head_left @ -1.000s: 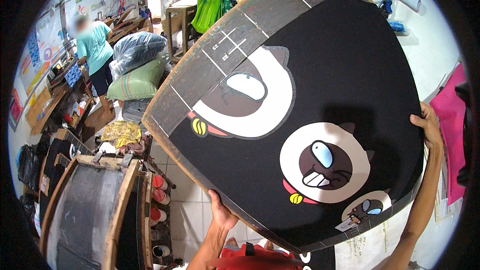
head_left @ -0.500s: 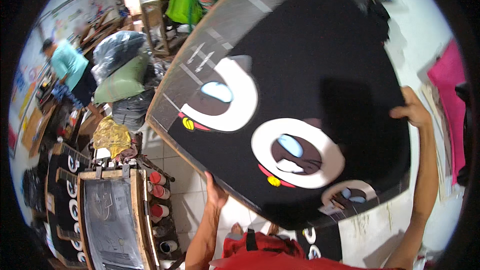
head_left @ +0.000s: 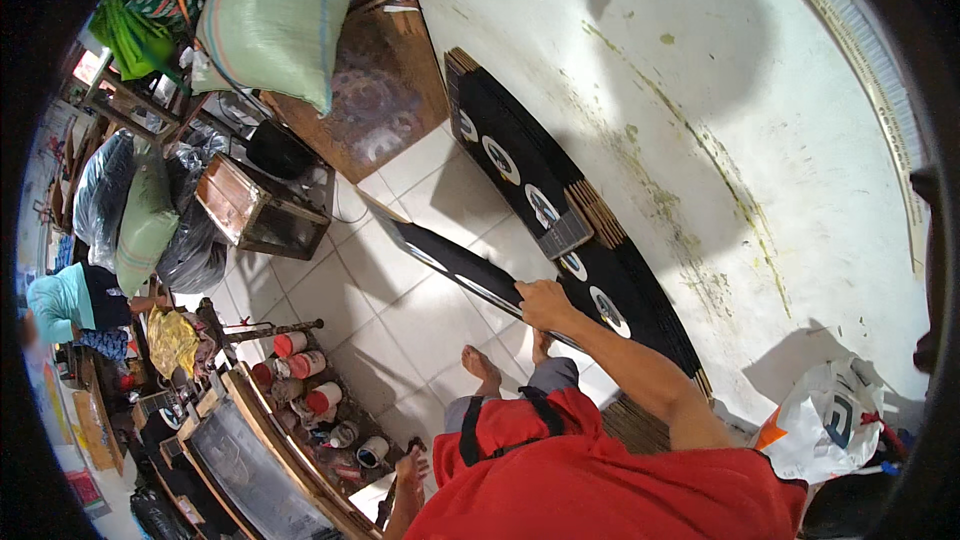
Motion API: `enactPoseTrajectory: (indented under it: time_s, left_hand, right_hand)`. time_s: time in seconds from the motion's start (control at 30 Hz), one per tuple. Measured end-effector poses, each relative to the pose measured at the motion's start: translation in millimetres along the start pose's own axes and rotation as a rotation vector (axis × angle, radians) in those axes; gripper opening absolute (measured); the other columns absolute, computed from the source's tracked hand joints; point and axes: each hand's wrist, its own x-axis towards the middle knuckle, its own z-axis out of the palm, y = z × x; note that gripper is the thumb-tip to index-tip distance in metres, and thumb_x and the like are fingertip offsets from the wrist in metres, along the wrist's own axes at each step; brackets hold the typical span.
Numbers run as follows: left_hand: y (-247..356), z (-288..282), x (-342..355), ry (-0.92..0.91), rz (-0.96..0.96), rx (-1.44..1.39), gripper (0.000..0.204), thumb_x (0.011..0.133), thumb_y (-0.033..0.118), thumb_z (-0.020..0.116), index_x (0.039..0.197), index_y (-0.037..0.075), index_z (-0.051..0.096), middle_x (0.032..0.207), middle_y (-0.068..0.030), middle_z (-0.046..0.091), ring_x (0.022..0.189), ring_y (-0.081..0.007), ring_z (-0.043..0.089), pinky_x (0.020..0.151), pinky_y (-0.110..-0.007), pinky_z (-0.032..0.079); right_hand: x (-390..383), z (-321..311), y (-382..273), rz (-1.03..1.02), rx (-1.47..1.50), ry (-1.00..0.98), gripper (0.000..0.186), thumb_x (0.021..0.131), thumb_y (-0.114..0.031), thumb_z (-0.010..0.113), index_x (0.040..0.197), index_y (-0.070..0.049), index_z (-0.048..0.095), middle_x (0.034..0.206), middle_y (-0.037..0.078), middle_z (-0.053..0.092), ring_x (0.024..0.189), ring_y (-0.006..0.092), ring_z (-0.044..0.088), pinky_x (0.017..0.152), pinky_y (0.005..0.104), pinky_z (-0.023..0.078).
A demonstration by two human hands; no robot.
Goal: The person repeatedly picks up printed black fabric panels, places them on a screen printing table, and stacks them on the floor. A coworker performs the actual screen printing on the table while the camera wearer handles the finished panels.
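Note:
My right hand [head_left: 545,306] is closed over the upper edge of a flat board covered in black printed cloth [head_left: 455,262]. The board stands nearly edge-on to me above the tiled floor, its white round prints partly showing. Whether its lower edge touches the floor cannot be made out. My left hand [head_left: 410,466] is off the board, low beside the wooden screen frame, with its fingers apart and nothing seen in them. To the right of the held board, a stack of similar black boards [head_left: 520,165] leans by the wall, and another stack [head_left: 640,325] adjoins it.
Paint pots [head_left: 322,397] crowd the floor beside the screen-printing frame [head_left: 255,460] at lower left. A wooden box [head_left: 262,210], a stained panel [head_left: 375,80] and a green sack [head_left: 285,15] stand farther off. A white plastic bag [head_left: 825,420] lies right. Another person [head_left: 70,305] is far left.
The board has gone from being held up in both hands to hanging low in my right hand, turned edge-on. My left hand has let go. The view has swung toward the right-hand wall.

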Motion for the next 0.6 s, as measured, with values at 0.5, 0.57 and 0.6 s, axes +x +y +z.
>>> enactPoseTrajectory:
  time_s: [0.5,0.57,0.6]
  left_hand:
    - [100,178,-74,-0.034,0.309,0.084,0.03,0.089,0.033,0.056,0.087,0.003,0.061,0.081,-0.0079,0.064,0.054,-0.0122,0.05,0.051,-0.024,0.039]
    - [126,198,-93,0.005,0.371,0.127,0.03,0.089,0.033,0.057,0.091,0.003,0.06,0.081,-0.007,0.064,0.059,-0.012,0.053,0.053,-0.025,0.041]
    - [134,205,-101,0.021,0.433,0.15,0.03,0.089,0.032,0.057,0.093,0.003,0.06,0.082,-0.0066,0.064,0.062,-0.0119,0.055,0.055,-0.025,0.042]
  right_hand:
    - [-134,111,251,0.486,-0.06,-0.069,0.021,0.071,-0.008,0.058,0.09,0.0,0.061,0.082,0.022,0.065,0.08,0.0375,0.065,0.073,0.0461,0.051]
    - [-147,119,273,0.537,-0.101,-0.132,0.02,0.071,-0.009,0.058,0.089,0.0,0.062,0.083,0.022,0.065,0.082,0.036,0.065,0.073,0.0443,0.052]
    - [-153,123,283,0.559,-0.108,-0.139,0.02,0.071,-0.009,0.059,0.089,0.0,0.062,0.083,0.022,0.065,0.082,0.0357,0.065,0.073,0.044,0.052]
